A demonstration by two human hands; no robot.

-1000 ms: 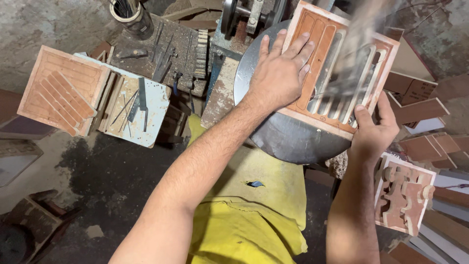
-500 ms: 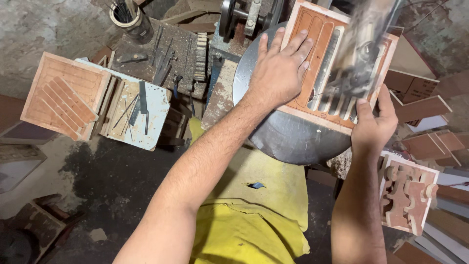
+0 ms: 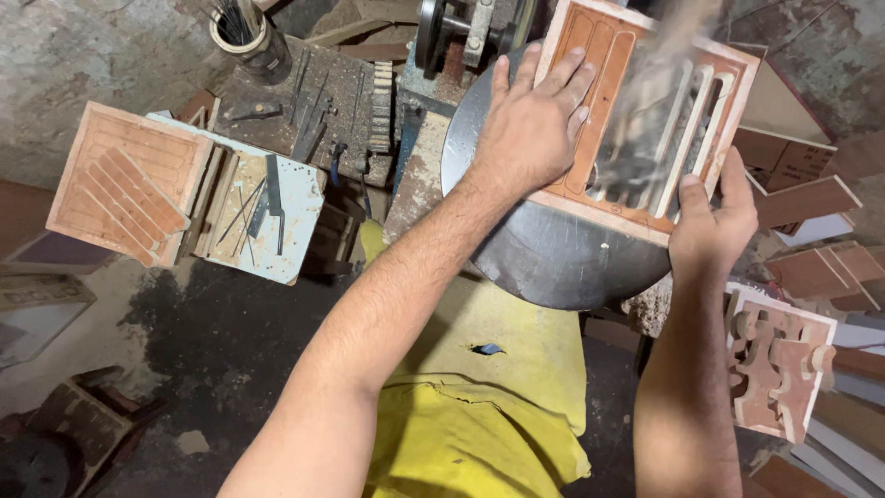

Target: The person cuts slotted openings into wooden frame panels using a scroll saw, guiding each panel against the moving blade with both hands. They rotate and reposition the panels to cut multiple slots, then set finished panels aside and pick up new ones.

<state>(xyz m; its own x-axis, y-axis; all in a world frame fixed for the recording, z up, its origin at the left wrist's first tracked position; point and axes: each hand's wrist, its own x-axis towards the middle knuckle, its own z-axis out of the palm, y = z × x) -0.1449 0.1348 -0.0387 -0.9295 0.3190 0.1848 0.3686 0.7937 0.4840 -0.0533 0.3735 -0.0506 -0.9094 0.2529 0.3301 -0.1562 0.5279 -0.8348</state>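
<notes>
Pressing slotted wooden panel (image 3: 613,129) on round metal table (image 3: 553,258): left hand (image 3: 530,129) flat, fingers spread; right hand (image 3: 714,217) grasping near edge.

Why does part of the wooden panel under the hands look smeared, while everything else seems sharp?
Head view: a grey motion-blurred streak crosses the slotted wooden panel, so something there is moving too fast to make out. The left hand, right hand and round metal table look crisp. Soft, even light; dull sheen on the metal.

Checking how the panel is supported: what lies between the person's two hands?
In the head view, the slotted wooden panel spans between the left hand and right hand, with a blurred, moving tool over its slots.
</notes>
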